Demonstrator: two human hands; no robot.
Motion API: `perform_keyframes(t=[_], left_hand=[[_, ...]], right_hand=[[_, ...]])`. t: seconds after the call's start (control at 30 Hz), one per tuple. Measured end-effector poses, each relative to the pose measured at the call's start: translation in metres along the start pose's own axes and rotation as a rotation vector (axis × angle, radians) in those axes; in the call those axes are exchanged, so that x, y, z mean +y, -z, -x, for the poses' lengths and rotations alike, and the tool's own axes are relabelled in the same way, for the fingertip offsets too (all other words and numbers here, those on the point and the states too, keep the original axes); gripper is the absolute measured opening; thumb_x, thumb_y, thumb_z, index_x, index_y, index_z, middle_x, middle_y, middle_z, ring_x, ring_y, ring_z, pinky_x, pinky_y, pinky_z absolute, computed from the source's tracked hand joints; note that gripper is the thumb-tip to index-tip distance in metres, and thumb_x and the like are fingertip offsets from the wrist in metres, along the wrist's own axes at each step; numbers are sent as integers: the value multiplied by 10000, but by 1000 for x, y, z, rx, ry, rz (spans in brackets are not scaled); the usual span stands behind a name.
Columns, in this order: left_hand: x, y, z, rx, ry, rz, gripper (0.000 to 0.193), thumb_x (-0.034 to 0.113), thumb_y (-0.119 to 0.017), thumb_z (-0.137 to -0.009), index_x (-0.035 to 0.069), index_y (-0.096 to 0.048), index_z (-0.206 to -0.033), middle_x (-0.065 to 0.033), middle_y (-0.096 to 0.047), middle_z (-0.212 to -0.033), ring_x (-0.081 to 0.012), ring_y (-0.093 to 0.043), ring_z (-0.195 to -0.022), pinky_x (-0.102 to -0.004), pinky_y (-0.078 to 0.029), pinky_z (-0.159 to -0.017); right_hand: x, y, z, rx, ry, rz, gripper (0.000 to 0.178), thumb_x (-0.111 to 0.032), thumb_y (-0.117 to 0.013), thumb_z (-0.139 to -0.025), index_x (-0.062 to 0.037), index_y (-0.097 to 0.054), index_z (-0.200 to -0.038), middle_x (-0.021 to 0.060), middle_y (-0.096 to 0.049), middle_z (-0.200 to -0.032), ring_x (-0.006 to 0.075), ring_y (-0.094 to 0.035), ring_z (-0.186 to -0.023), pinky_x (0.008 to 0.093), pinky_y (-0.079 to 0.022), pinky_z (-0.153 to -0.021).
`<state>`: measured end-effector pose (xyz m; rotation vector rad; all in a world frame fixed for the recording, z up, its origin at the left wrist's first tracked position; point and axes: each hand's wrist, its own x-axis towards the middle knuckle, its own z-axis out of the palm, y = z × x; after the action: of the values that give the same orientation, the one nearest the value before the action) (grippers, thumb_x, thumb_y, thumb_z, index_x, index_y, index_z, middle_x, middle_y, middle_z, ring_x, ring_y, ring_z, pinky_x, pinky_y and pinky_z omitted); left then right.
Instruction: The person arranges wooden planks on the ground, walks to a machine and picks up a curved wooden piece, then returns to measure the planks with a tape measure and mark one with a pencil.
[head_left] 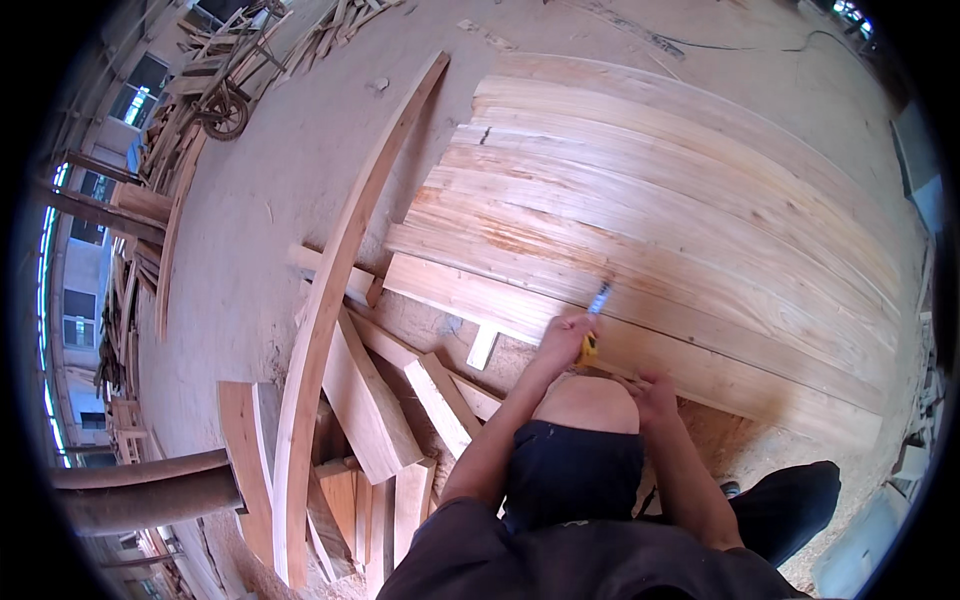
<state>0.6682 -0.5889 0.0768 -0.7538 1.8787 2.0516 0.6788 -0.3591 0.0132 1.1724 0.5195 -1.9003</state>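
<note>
My left hand is closed on a yellow tape measure, just beyond my bent knee. A short length of its pale blade sticks out over the nearer boards. Beside the knee, on its right, my right hand has its fingers curled in; whatever they may hold is too small to make out. Both hands are at the near edge of a wide panel of light wooden boards laid side by side on the ground. Brown streaks mark some of the middle boards.
A long curved-looking beam stretches along the panel's left. Under and beside it lies a heap of thick offcuts. A small wood block juts from the panel's near edge. At the far left are stacked timber and a wheeled cart.
</note>
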Motion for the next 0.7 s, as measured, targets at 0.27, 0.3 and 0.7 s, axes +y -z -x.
perform_keyframes(t=[0.27,0.3,0.7], left_hand=[[-16,-19,-3,-373,-261,-228,256,224,-582,-923,13,-726,-950,-81,-704,-961,-179,-648,-875,-326,-501,-780],[-17,-15,1,-361,-228,-214,242,205,-579,-924,16,-730,-936,-81,-710,-969,-181,-652,-885,-329,-501,-790],[42,308,195,1140,-55,-1406,854,262,-852,-679,61,-436,-1398,-219,-430,-1447,-392,-404,-1342,-462,-349,-1098]], right_hand=[[21,-50,22,-624,236,602,519,-245,-555,-968,-89,-384,-1432,106,-574,-1267,201,-612,-1110,341,-513,-936],[25,-55,19,-649,203,591,514,-249,-557,-964,-87,-393,-1423,103,-581,-1250,199,-617,-1090,339,-516,-920],[-11,-66,32,-151,330,354,190,-222,-583,-864,-65,-614,-966,102,-639,-805,250,-635,-726,408,-520,-609]])
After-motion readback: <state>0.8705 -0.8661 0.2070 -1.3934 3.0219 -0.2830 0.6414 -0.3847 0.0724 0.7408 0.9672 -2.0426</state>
